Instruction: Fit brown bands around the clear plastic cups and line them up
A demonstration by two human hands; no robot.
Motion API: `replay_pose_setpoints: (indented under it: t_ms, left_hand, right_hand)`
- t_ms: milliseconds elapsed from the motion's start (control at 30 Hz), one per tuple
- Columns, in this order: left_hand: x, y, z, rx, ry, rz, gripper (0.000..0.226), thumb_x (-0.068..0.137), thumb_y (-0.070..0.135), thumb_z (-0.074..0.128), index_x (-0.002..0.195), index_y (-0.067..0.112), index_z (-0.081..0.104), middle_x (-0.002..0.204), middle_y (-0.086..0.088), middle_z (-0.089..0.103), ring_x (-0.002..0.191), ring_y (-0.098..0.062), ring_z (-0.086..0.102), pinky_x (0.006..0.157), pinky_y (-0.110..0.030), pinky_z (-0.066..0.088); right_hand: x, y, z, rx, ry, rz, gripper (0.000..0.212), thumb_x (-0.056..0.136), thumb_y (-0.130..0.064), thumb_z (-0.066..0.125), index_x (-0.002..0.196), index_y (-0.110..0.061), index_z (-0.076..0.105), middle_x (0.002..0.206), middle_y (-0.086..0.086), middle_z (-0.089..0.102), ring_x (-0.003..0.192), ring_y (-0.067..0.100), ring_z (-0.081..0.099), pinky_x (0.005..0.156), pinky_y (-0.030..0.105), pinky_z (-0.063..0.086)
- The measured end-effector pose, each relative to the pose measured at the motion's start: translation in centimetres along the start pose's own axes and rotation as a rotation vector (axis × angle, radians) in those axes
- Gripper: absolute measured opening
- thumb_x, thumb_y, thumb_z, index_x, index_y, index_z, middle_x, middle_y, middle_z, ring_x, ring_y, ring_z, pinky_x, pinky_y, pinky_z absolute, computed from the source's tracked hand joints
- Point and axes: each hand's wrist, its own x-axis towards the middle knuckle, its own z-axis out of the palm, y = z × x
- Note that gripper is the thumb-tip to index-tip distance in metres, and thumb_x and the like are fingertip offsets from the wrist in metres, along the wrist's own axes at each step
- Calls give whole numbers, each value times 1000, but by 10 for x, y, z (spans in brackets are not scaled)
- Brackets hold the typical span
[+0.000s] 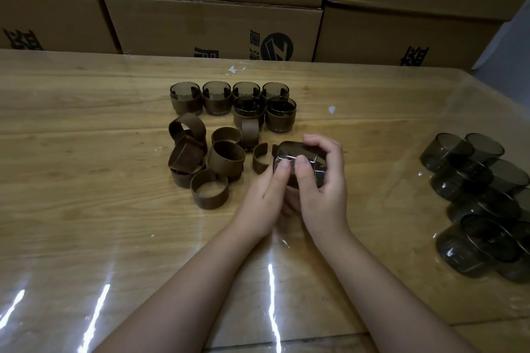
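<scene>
Both hands grip one clear cup above the table

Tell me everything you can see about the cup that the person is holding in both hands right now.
The cup is short, wide and made of smoky, see-through plastic with glossy highlights. It is tilted, not upright, over the wooden table, just right of the loose brown bands. The left hand and right hand both grip it, with the thumbs pressed on its near face and the right fingers curled over its far side. Whether a band is on it is unclear.
</scene>
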Motion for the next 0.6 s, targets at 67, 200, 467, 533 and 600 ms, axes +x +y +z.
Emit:
replay_pose_setpoints:
  t_ms: [67,200,467,533,600]
  left_hand:
    - [2,3,0,-64,-39,-33,61,79,65,36,105,15,60,75,5,70,61,-14,67,51,-28,51]
    - [3,2,-2,-121,-49,-31,60,70,64,42,99,13,56,63,2,67,53,-18,64,47,-27,48]
    - [2,2,-3,-119,175,41,51,67,58,58,106,25,56,84,5,69,76,-12,69,59,-26,54]
    - [-1,2,-5,-37,260,112,55,64,53,66,114,37,49,98,15,67,95,-3,66,79,-24,55]
    - [-2,3,-5,15,315,160,65,62,47,74,118,41,42,104,24,63,101,4,62,85,-15,50]
  right_hand:
    - [1,-1,1,94,-16,14,13,92,-27,45,100,-26,55,108,0,59,107,11,56,94,21,41]
    - [5,-2,1,228,-20,67,24,95,-24,39,86,-21,61,97,0,67,98,10,62,88,17,44]
    - [6,6,2,402,-67,367,32,98,-33,38,100,-34,70,106,-3,73,102,15,68,81,26,54]
    - [8,12,-1,363,-60,444,30,101,-34,38,106,-34,68,104,-6,73,100,11,68,76,20,54]
    - [10,20,-4,211,-88,475,25,104,-25,41,112,-31,64,102,-10,72,103,8,66,77,15,50]
